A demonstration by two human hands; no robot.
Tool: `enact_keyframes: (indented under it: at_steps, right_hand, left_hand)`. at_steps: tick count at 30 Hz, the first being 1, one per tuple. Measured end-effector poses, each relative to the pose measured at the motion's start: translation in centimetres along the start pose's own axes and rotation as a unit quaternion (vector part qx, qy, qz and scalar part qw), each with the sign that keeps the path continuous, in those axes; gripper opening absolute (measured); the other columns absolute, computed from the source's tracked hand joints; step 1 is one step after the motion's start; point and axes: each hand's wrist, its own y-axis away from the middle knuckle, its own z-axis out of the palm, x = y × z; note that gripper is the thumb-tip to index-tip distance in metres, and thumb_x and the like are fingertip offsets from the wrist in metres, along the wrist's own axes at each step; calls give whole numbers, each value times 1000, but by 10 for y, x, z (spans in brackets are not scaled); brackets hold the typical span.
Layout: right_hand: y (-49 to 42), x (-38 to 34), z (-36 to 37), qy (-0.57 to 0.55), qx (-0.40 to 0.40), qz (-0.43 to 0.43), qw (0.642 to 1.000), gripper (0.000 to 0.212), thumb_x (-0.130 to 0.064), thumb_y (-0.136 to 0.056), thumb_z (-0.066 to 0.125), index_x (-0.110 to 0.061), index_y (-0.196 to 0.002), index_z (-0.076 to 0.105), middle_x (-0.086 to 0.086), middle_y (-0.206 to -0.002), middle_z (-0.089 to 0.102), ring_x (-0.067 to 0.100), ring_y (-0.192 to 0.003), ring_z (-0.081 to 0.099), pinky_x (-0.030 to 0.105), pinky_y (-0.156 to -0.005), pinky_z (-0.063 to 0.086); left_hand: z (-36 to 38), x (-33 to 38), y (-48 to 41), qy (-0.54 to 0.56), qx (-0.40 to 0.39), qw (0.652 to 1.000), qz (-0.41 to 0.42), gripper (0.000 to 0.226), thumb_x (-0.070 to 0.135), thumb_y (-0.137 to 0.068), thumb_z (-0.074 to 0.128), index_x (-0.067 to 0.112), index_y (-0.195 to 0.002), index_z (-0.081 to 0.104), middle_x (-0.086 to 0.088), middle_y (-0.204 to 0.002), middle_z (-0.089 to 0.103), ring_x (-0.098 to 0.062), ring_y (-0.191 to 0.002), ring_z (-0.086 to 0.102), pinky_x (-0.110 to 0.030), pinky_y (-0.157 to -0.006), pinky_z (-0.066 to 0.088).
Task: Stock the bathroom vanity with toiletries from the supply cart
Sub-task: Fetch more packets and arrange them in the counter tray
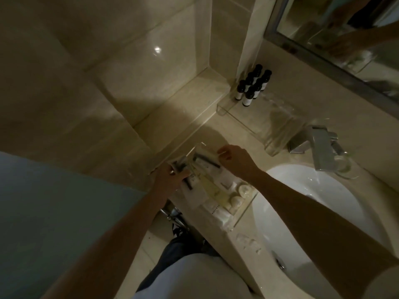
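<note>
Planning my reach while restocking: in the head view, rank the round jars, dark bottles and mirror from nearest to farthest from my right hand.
1. Round jars, in the clear tray beside the right hand.
2. Dark bottles, at the counter's back corner.
3. Mirror, on the wall, upper right.

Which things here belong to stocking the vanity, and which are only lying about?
For the job: left hand, right hand, wrapped packets that both hands hold, clear tray, dark bottles.
Only lying about: faucet, sink, mirror.
</note>
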Motion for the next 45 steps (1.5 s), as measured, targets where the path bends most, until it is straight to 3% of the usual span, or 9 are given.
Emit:
enact_keyframes:
  at_steps: [3,7,11,17,21,27,35,40,45]
  right_hand:
    - [9,5,-3,96,27,-54,994,28,-23,-95,56,-26,-121,65,-4,-111,72,16,-98,68,37,-90,56]
    - [20,-1,-2,176,-4,-133,975,28,-25,-98,53,-26,-124,63,-3,-114,68,17,-104,63,34,-89,53]
    - [21,-5,8,252,-85,-155,952,32,-24,-95,53,-23,-125,64,1,-116,64,21,-106,62,34,-82,55]
    - [20,-5,9,145,-28,-109,983,26,-33,-102,52,-24,-120,68,-3,-113,68,17,-101,64,32,-83,52]
    - [20,-1,9,2,-95,-46,994,29,-43,-96,65,-21,-113,71,-3,-107,71,13,-95,68,27,-87,51]
    - [23,-1,11,-163,-154,33,974,26,-16,-86,78,-21,-111,70,6,-108,73,26,-94,74,35,-83,60]
    - [18,5,16,-77,-155,19,985,29,-12,-88,75,-21,-115,71,3,-116,70,17,-101,69,39,-102,52]
    - [18,3,22,11,-120,8,993,32,-15,-89,72,-23,-121,69,-1,-116,67,9,-88,61,18,-74,45]
    - [18,3,30,63,-77,-12,995,25,-18,-93,65,-23,-118,69,-2,-118,64,14,-98,62,26,-87,50]
  left_hand:
    - [7,5,2,7,3,1000,4,42,34,-87,79,16,-122,64,0,-108,68,-19,-96,65,-30,-76,56]
    - [13,8,3,15,9,1000,23,36,32,-87,79,17,-117,66,3,-92,67,-10,-75,61,-26,-62,49]
    - [13,8,8,10,11,999,33,29,29,-87,79,22,-111,64,7,-94,67,-9,-81,64,-26,-65,52]
    - [16,4,7,19,18,999,19,18,27,-87,79,14,-87,67,0,-70,63,-14,-63,59,-22,-53,49]
    - [24,7,11,73,6,997,-1,14,27,-89,77,16,-92,69,-2,-75,64,-12,-62,55,-18,-50,49]
    - [25,7,8,86,-37,995,-31,27,31,-88,77,10,-105,71,-5,-85,66,-14,-71,59,-24,-61,51]
    - [-10,6,-19,49,-5,999,-17,10,14,-87,77,14,-95,71,1,-69,72,-4,-55,65,-22,-52,44]
    - [-13,2,-31,-122,0,988,98,13,12,-80,82,18,-85,71,-3,-73,70,-17,-70,69,-29,-66,55]
    - [-9,1,-35,-182,35,969,164,8,14,-78,78,16,-84,73,2,-71,69,-18,-70,67,-34,-68,57]
